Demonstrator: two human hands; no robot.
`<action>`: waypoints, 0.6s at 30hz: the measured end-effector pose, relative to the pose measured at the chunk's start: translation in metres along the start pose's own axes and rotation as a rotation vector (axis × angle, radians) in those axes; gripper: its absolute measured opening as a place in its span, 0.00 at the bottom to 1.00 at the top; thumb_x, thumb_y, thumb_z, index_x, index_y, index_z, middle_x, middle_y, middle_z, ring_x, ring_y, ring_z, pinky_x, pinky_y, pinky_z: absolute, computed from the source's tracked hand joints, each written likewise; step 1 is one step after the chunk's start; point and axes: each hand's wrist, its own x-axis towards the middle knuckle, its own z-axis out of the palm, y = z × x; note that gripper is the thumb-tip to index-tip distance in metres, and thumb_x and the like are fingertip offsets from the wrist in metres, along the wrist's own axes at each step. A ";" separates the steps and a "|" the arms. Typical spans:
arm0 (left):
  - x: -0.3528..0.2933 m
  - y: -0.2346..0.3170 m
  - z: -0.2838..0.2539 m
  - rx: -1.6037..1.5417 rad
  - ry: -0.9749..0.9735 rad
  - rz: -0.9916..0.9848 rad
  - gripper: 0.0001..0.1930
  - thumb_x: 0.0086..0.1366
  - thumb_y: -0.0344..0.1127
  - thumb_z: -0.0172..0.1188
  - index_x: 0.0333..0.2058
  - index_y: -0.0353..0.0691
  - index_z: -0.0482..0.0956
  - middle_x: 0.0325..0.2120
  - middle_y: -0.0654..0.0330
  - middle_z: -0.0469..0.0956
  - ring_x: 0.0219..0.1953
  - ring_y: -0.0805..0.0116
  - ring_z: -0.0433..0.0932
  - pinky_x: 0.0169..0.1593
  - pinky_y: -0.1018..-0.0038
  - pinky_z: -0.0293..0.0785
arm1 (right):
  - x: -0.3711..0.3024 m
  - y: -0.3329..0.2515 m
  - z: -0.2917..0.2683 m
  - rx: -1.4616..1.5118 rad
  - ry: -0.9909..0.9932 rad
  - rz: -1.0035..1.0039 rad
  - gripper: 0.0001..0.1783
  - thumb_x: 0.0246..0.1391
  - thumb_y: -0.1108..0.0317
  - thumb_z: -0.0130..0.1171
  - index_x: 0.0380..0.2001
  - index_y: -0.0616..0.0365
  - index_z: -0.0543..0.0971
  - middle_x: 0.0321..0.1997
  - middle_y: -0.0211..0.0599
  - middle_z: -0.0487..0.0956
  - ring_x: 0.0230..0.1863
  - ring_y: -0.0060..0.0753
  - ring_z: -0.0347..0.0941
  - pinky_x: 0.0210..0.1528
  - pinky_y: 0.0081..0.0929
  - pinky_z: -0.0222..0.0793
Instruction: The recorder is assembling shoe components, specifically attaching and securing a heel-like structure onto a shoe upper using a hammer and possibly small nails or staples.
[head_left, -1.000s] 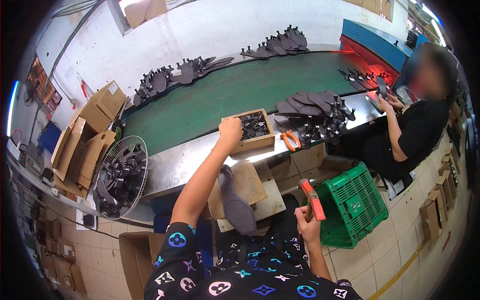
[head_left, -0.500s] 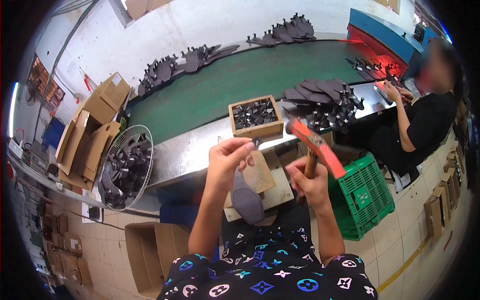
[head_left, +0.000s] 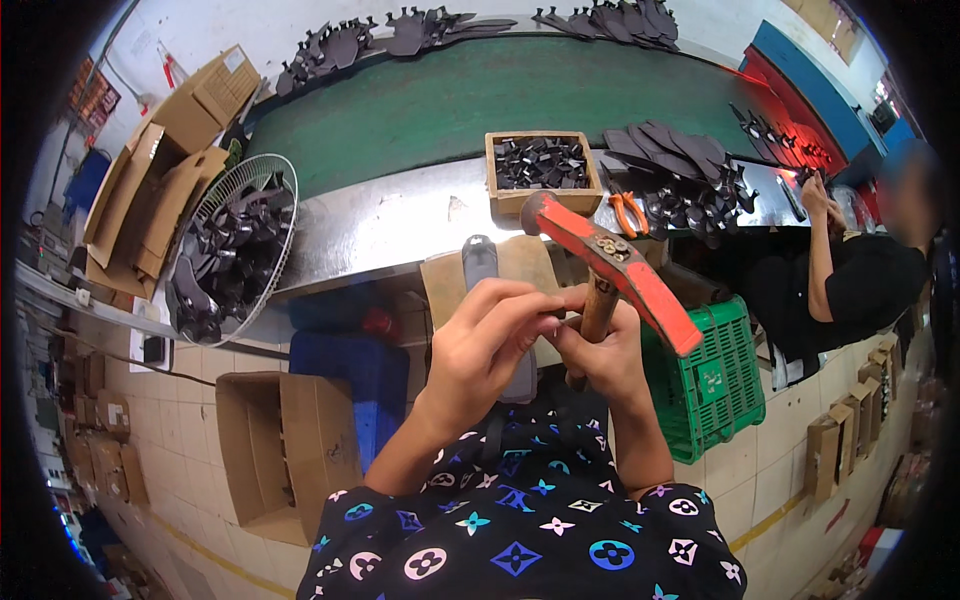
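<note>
Fingers of the left hand (head_left: 480, 345) curl nearly shut, their tips pinched with those of the right hand (head_left: 600, 355) on something too small to make out. Beyond the fingertips runs the green conveyor belt (head_left: 480, 95), dark cut pieces lying along its far edge. Below the knuckles sits a tan board (head_left: 445, 285) with a grey shoe-shaped piece (head_left: 480, 262) lying on it, mostly hidden behind the left fingers. Right fingers are wrapped tight round the wooden handle of a red hammer (head_left: 625, 270), whose head rises above and to the right of them. Just past the hammer head stands a small wooden box (head_left: 510, 200) of dark parts.
</note>
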 end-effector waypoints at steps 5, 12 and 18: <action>-0.010 -0.009 0.001 -0.151 0.120 0.051 0.24 0.56 0.17 0.65 0.52 0.34 0.71 0.32 0.54 0.80 0.33 0.67 0.82 0.37 0.74 0.79 | -0.002 0.009 -0.009 0.224 -0.045 0.067 0.13 0.55 0.72 0.62 0.42 0.69 0.75 0.22 0.34 0.74 0.12 0.15 0.62 0.13 0.15 0.55; -0.012 -0.044 -0.003 0.001 0.065 0.090 0.32 0.54 0.29 0.72 0.56 0.35 0.66 0.33 0.54 0.81 0.37 0.59 0.82 0.42 0.69 0.78 | 0.021 0.021 -0.014 -0.036 -0.033 0.007 0.09 0.52 0.75 0.65 0.36 0.67 0.78 0.41 0.44 0.79 0.16 0.15 0.66 0.15 0.13 0.57; -0.008 -0.168 0.017 0.355 0.181 -0.116 0.26 0.54 0.39 0.71 0.49 0.34 0.74 0.37 0.50 0.81 0.43 0.50 0.79 0.48 0.62 0.73 | 0.076 0.048 -0.018 -0.243 -0.042 -0.047 0.15 0.54 0.69 0.68 0.43 0.64 0.80 0.33 0.29 0.80 0.17 0.10 0.64 0.15 0.14 0.55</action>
